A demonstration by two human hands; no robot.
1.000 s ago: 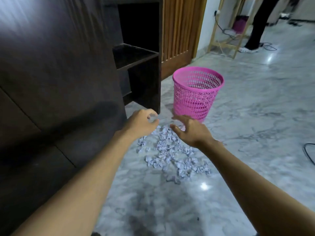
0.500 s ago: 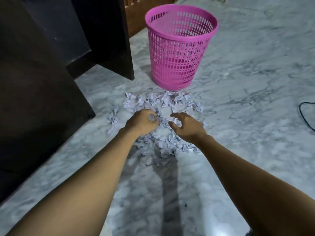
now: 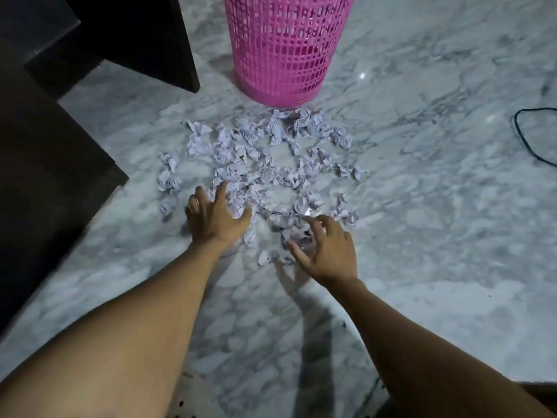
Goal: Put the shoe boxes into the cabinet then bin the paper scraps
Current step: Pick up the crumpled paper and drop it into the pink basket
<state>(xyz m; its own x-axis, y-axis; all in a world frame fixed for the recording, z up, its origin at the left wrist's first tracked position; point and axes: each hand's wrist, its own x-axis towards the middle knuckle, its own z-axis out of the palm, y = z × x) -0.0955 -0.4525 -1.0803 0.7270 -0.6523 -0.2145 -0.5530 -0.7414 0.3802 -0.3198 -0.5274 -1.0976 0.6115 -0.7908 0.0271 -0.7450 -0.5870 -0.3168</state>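
Observation:
Several crumpled white paper scraps [image 3: 265,164] lie scattered on the marble floor in front of a pink mesh bin [image 3: 286,46]. My left hand [image 3: 215,217] rests spread on the near left edge of the pile, fingers straight, a ring on one finger. My right hand [image 3: 324,250] hovers over the near scraps with fingers spread and slightly bent, touching paper but gripping nothing that I can see. No shoe boxes are in view.
The dark wooden cabinet [image 3: 54,152] fills the left side, its corner near the pile. A black cable [image 3: 530,137] loops on the floor at the right edge. Bare marble floor [image 3: 422,206] stretches to the right.
The view has dropped lower and closer to the pile. Both hands have come down onto the scraps; my left hand has opened from curled to spread flat.

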